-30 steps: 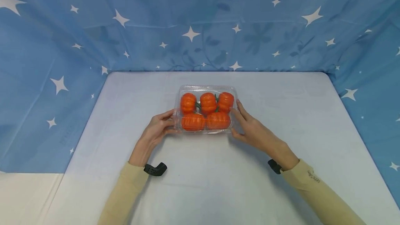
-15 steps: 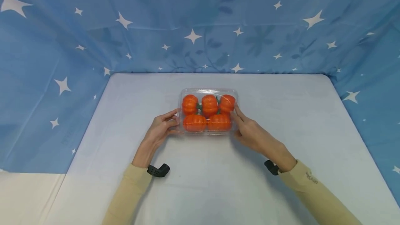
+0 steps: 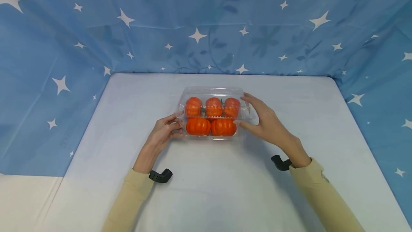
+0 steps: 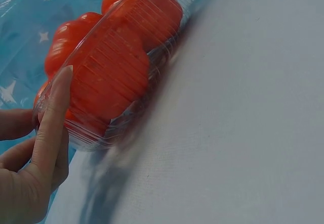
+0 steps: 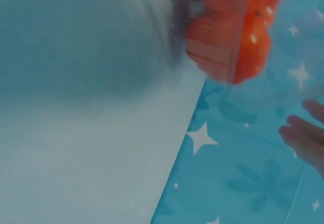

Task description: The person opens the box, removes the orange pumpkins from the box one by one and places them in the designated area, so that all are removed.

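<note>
Clear plastic container [image 3: 212,138] sits between the fingers of both hands, near the far edge of the table, with its clear lid [image 3: 210,90] tilted up at the near side. Five orange pumpkins with ribbed sides lie inside. Of the near pair, the left pumpkin [image 3: 198,126] is just beside the left fingers and the right pumpkin [image 3: 223,127] is near the right thumb. The other three form a row farther from the person, seen through the lid: the leftmost [image 3: 193,106] is towards the left fingers, the middle one [image 3: 214,107] midway between the hands, and the rightmost [image 3: 232,107] close to the right fingertips. Green stems show between them.

The left hand [image 3: 160,133] grips the container's left end; in the left wrist view its thumb [image 4: 56,97] lies along the clear wall, with the other fingers behind. The right hand [image 3: 271,126] is at the lid's right end, its thumb near the lid's front edge and its fingers at the far corner, spread wide apart and only slightly bent. How firmly they touch the plastic, I cannot tell.

Behind the fingers, each wrist wears a black device, left [image 3: 160,175] and right [image 3: 281,163], next to the beige sleeves [image 3: 128,199]. White table [image 3: 219,196] spreads below the fingers, and beyond them hangs a blue cloth [image 3: 154,10] with white stars.
</note>
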{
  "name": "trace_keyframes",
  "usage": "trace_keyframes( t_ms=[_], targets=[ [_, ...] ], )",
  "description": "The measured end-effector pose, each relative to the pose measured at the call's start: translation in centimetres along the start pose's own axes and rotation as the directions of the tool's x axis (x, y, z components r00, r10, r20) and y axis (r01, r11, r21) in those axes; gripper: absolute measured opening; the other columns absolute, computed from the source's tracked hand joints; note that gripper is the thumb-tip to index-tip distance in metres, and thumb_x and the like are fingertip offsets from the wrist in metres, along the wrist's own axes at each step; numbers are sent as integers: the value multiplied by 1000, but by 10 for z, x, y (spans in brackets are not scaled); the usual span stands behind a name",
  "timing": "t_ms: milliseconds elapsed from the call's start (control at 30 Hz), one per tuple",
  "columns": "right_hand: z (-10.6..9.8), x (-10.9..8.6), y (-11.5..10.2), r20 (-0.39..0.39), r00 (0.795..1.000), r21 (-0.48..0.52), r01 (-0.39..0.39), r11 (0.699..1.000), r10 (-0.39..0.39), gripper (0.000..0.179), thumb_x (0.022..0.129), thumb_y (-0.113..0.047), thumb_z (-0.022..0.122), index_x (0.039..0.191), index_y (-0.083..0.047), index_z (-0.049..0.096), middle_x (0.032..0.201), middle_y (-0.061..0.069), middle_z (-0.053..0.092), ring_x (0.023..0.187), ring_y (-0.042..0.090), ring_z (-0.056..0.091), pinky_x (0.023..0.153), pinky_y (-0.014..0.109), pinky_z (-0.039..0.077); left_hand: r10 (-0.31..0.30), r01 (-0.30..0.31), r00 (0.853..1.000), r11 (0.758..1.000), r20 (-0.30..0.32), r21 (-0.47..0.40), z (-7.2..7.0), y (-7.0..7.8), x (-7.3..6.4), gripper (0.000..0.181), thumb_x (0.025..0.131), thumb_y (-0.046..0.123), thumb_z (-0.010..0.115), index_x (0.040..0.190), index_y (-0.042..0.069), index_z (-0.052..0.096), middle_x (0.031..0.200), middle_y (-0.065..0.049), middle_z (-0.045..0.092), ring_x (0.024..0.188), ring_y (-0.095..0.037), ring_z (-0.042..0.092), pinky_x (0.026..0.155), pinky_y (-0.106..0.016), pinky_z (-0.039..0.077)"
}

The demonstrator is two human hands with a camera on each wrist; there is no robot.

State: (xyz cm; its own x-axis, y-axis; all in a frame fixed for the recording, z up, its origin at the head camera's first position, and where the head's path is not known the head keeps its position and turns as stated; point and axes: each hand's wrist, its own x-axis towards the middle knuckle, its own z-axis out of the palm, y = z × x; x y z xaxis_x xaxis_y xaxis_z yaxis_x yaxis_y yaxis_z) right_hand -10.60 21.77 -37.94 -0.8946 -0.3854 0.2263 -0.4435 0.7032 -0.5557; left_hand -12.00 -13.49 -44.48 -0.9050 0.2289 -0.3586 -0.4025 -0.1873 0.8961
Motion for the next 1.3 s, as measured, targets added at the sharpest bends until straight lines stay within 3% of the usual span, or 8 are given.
trace_keyframes(
  t_ms=[133,267,433,533,733,833,1067,1300],
  targets=[
    [-13,15,5,4,997,116,-72,991,72,91,86,-29,85,159,-12,34,160,16,43,143,42,44,115,68,39,-9,9,1000,1000,7,20,-2,0,-4,55,98,-6,55,152,3,48,102,-7,54,71,-15,58,79,-42,66],
    [-18,31,14,-23,998,215,-58,975,64,92,89,-18,82,161,-14,26,160,17,41,144,43,44,117,64,39,-18,17,1000,999,8,43,-4,-2,-9,55,98,-4,56,152,6,49,101,-7,56,71,-15,56,81,-43,66],
    [-18,57,32,-43,998,401,-26,916,47,78,96,-7,72,161,-14,29,158,16,46,146,36,44,118,55,40,-22,22,1000,999,2,32,-5,-4,-13,56,98,-4,55,153,6,48,102,-6,55,72,-16,55,80,-42,66],
    [-14,72,42,-35,997,473,-50,880,76,72,100,-9,66,162,-19,32,156,15,48,143,37,48,116,49,45,-24,24,1000,999,-5,31,-5,-4,-16,55,99,-3,55,153,6,48,104,-7,54,73,-16,55,81,-42,66],
    [0,91,56,38,977,531,-196,824,208,73,102,-21,65,164,-29,27,159,7,46,138,32,55,112,43,50,-28,28,1000,999,-12,38,-11,-6,-21,55,99,-3,55,153,5,48,103,-6,54,71,-15,55,78,-39,66],
    [6,96,61,77,964,550,-254,795,255,72,102,-23,65,164,-25,28,161,5,44,138,29,55,114,45,47,-24,24,1000,999,-9,45,-14,-7,-23,55,99,-2,54,153,5,47,102,-6,54,70,-15,55,78,-38,66],
    [19,99,81,147,940,550,-337,764,309,66,102,-13,59,162,-16,32,158,10,48,133,34,59,110,43,51,-27,26,1000,998,10,64,-17,-11,-28,54,100,-3,53,153,3,47,99,-6,55,70,-15,55,77,-41,66],
    [30,101,92,186,915,614,-393,685,359,63,101,-13,60,159,-7,37,152,15,54,131,33,59,114,49,48,-27,27,1000,998,8,51,-14,-10,-31,55,98,-5,52,153,3,46,99,-6,55,69,-14,55,78,-42,66]
  ],
)
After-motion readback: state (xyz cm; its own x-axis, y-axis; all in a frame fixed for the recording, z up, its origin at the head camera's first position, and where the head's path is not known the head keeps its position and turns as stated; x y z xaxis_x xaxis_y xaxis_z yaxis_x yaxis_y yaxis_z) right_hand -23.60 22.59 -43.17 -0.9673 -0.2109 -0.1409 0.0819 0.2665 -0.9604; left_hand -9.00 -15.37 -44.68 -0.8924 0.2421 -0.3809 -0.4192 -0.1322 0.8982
